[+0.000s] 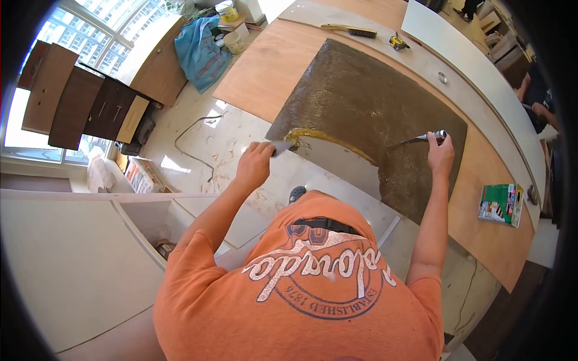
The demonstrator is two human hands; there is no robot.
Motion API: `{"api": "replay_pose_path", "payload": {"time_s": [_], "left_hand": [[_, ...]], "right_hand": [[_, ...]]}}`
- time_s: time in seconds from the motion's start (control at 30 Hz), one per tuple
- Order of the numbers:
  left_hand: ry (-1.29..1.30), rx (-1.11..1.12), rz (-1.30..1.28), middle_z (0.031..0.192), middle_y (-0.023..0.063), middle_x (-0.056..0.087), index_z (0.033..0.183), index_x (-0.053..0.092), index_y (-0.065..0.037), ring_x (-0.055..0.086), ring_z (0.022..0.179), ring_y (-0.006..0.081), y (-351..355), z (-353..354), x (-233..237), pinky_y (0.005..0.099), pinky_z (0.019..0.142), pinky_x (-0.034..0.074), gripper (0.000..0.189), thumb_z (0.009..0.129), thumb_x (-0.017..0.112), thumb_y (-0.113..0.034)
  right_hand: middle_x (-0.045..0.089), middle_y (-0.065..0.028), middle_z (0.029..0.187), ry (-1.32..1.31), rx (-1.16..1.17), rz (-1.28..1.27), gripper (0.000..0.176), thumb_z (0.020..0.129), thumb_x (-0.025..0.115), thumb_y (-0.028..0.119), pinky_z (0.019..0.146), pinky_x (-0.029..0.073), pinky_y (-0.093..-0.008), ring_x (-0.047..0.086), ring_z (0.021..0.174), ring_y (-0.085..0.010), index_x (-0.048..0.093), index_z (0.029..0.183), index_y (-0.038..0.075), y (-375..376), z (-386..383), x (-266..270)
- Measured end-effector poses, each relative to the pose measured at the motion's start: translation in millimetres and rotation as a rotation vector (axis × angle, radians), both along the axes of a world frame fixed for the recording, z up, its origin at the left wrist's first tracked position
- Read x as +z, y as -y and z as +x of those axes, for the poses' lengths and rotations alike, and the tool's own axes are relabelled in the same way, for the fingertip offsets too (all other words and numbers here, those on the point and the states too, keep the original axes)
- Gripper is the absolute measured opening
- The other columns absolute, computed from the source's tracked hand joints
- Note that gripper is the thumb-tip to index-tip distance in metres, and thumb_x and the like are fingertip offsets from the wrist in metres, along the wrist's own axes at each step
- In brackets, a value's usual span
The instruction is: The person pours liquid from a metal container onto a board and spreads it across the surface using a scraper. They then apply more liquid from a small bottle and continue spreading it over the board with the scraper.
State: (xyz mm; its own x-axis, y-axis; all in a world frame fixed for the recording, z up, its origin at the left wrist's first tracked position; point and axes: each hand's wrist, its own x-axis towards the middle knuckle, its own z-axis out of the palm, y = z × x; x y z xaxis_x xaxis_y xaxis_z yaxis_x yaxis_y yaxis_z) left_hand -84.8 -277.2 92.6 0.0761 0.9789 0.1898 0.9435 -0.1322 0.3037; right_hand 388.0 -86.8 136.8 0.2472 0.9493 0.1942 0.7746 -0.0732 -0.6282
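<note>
A dark brown panel point(373, 96) lies on a light plywood sheet point(265, 72), its surface wet and glossy in places. Along its near edge is a pale curved area point(343, 165) bordered by a thick yellowish-brown line of paste. My left hand point(253, 164) is closed around a flat scraper point(282, 148), whose blade touches the left end of that paste. Over the panel's right part, my right hand point(441, 151) grips a second tool with a shiny handle point(442, 135); its thin blade points left, near the brown surface.
Beyond the panel lie a wire brush point(361, 32), a yellow tape measure point(397, 42) and a tape roll point(443, 77). A green box point(501, 203) sits at right. A person point(537, 99) stands at the far right. Buckets point(233, 42) and a blue bag point(203, 53) are at upper left.
</note>
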Motion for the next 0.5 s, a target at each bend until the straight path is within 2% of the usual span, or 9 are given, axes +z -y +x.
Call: {"api": "replay_pose_path", "payload": {"time_s": [0.13, 0.23, 0.37, 0.5], "left_hand": [[0.018, 0.175, -0.108, 0.104, 0.0160, 0.068, 0.097, 0.065, -0.003, 0.060, 0.103, 0.0368, -56.4, 4.9, 8.1, 0.0452, 0.085, 0.051, 0.020, 0.082, 0.052, -0.001], [-0.048, 0.241, -0.304, 0.102, 0.0166, 0.069, 0.092, 0.067, -0.003, 0.061, 0.105, 0.0358, -97.6, 6.4, 3.7, 0.0449, 0.086, 0.052, 0.018, 0.081, 0.053, -0.003], [-0.066, 0.150, -0.311, 0.103, 0.0143, 0.069, 0.093, 0.068, -0.005, 0.060, 0.107, 0.0345, -107.4, 10.0, -1.5, 0.0437, 0.089, 0.051, 0.020, 0.081, 0.053, -0.003], [-0.078, 0.022, -0.305, 0.104, 0.0112, 0.069, 0.094, 0.069, -0.006, 0.060, 0.107, 0.0336, -86.2, 16.2, 0.3, 0.0428, 0.091, 0.051, 0.022, 0.081, 0.052, -0.001]], "right_hand": [[0.071, -0.0192, 0.094, 0.016, 0.014, -0.005, 0.040, 0.089, 0.071, 0.036, 0.081, 0.051, -0.0411, 0.069, 0.088, -0.0334, 0.064, 0.099, -0.002, -2.6, -0.5, 1.2], [0.071, -0.0188, 0.093, 0.016, 0.015, -0.040, 0.040, 0.089, 0.071, 0.036, 0.081, 0.051, -0.0407, 0.069, 0.088, -0.0329, 0.064, 0.099, -0.002, -3.1, -1.2, 2.3], [0.071, -0.0185, 0.092, -0.039, 0.020, -0.020, 0.039, 0.089, 0.071, 0.035, 0.080, 0.051, -0.0406, 0.069, 0.087, -0.0326, 0.064, 0.099, -0.002, -0.6, -0.4, -0.3], [0.072, -0.0185, 0.093, -0.034, 0.012, -0.017, 0.037, 0.090, 0.070, 0.033, 0.081, 0.051, -0.0407, 0.070, 0.088, -0.0328, 0.064, 0.099, -0.002, 2.8, 4.1, -0.4]]}}
